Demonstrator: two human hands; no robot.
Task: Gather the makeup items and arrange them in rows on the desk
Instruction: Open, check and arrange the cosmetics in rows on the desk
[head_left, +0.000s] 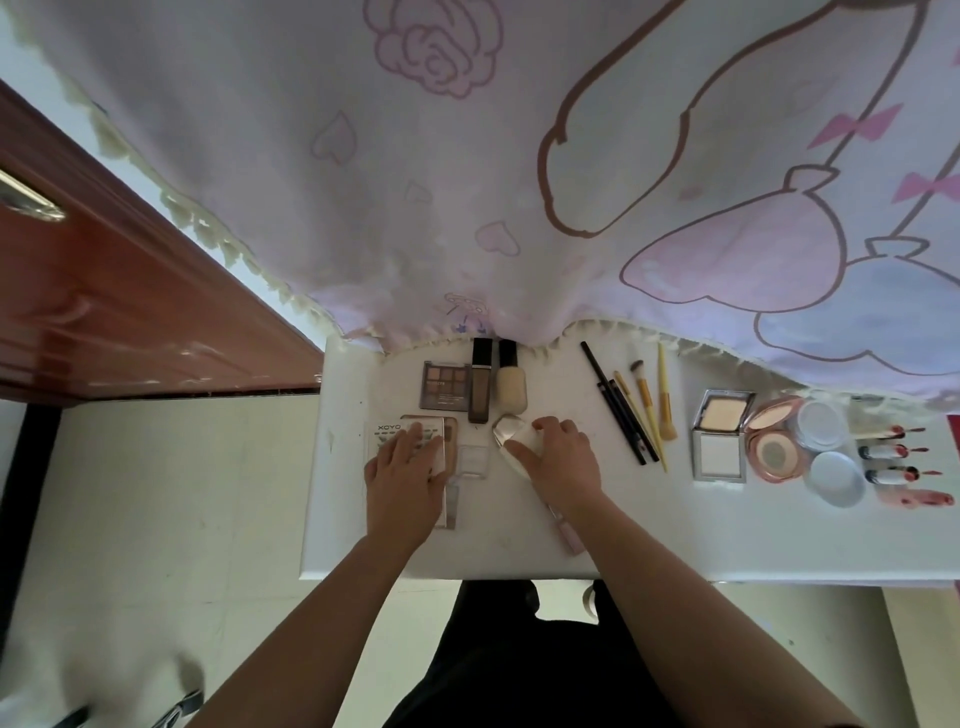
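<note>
On the white desk (498, 551), my left hand (405, 478) rests with straight fingers on a flat XOYO packet (387, 428) that lies over a beige palette (449, 441). My right hand (558, 457) grips a white bottle with a silver cap (506, 434) lying on its side. Behind them stand an eyeshadow palette (444, 384), a brown foundation bottle (479, 387) and a pale foundation bottle (511, 384). A small clear case (474, 460) sits between my hands. A pink tube (569, 532) lies under my right wrist.
To the right lie black pencils (618, 410), several yellow-handled brushes (649, 410), an open powder compact (719, 441), a pink compact (774, 441), round white jars (831, 457) and lipsticks (893, 457). A printed curtain (519, 182) hangs over the desk's back edge. A brown cabinet (104, 291) stands left.
</note>
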